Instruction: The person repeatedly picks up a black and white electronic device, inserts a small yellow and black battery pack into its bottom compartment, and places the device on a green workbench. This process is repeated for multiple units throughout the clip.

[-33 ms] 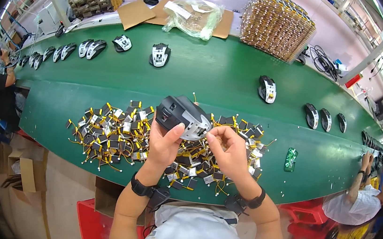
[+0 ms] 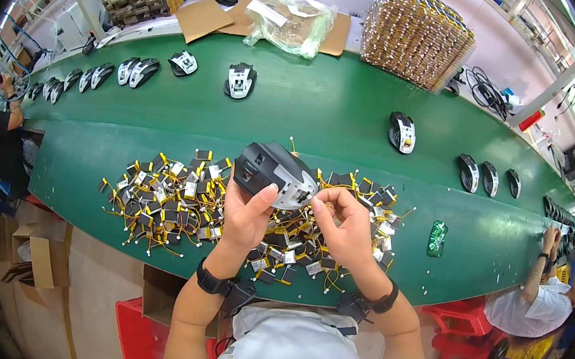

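Fingertips of the right hand (image 2: 343, 230) pinch narrowly at the silver end of a black-and-silver mouse shell (image 2: 264, 168) (what they grip, if anything, is too small to tell), its black side clasped by the left hand (image 2: 244, 216) above heaped battery packs (image 2: 170, 201). This shell looks midway, with plenty of packs left loose; farther out, a yellow-centred mouse (image 2: 401, 133) sits on the green bench (image 2: 315, 122). Both forearms angle inward.

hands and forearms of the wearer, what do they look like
The left hand and right hand are ungloved. Each wrist wears a black band with a dark, boxy piece next to it. No sleeves cover the forearms.
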Demonstrator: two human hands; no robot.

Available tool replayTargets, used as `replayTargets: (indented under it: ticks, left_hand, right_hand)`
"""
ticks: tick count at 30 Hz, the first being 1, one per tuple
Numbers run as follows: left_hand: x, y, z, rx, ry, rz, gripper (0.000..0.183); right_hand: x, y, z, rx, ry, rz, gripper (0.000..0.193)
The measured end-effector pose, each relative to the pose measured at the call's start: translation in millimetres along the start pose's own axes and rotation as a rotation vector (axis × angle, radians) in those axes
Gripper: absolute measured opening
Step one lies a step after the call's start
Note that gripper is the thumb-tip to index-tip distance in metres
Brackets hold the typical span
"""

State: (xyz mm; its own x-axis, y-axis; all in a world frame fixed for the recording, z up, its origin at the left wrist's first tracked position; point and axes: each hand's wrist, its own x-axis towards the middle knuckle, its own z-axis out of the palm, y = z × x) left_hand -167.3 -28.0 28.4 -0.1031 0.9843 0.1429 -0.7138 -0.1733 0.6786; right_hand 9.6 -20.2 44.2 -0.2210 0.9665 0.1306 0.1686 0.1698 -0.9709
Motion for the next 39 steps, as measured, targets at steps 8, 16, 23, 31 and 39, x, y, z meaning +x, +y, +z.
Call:
replayTargets:
  ticks: [8,16,23,31,39]
  left_hand:
    - [0,-3,6,0.082,-0.025,0.098,0.059]
    - [0,-2,5,0.137,-0.081,0.143,0.06]
    - [-1,-6,6,0.184,-0.082,0.131,0.06]
    - [-2,-5,3,0.234,-0.079,0.14,0.058]
    - [-3,-4,5,0.188,-0.056,0.116,0.054]
  right_hand:
    - [3,-6,12,0.091,0.052,0.031,0.012]
    - [4,-6,20,0.124,0.15,0.07,0.011]
    - [8,3,20,0.075,0.151,0.03,0.011]
    - [9,1,10,-0.082,0.083,-0.034,0.01]
    - [8,3,14,-0.198,0.144,-0.187,0.008]
